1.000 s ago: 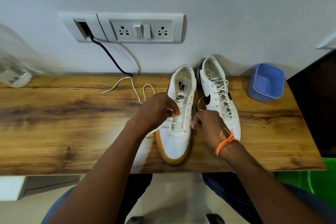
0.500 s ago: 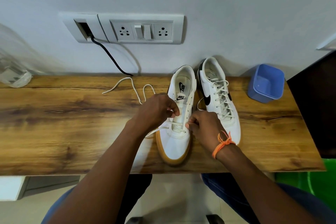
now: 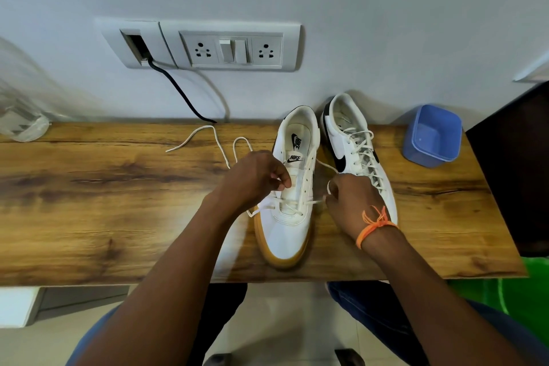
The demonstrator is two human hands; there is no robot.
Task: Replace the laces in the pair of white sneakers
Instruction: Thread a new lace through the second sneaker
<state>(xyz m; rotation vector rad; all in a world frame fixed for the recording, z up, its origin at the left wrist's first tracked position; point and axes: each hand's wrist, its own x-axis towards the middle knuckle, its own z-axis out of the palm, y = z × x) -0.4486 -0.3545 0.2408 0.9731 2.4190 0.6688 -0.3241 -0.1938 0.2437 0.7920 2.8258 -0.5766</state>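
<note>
Two white sneakers stand on the wooden table [image 3: 89, 211]. The nearer sneaker [image 3: 286, 232] has a gum sole and its white lace [image 3: 285, 205] runs only through the lowest eyelets. My left hand [image 3: 252, 180] grips the sneaker's left side by the eyelets, fingers curled. My right hand [image 3: 349, 202] pinches the lace end to the right of the shoe, drawn out sideways. The lace's other end [image 3: 214, 142] trails loose across the table to the left. The second sneaker [image 3: 350, 145], with a black swoosh, stands fully laced behind my right hand.
A blue plastic tub [image 3: 432, 135] sits at the table's back right. A wall socket panel [image 3: 208, 44] with a black cable [image 3: 178, 89] is above the table. A clear container [image 3: 20, 119] stands at the far left. A dark surface [image 3: 514, 157] borders the right edge.
My right hand has pulled the lace end out to the right, away from the sneaker, tightening the lace across the lower eyelets. My left hand has stayed on the shoe.
</note>
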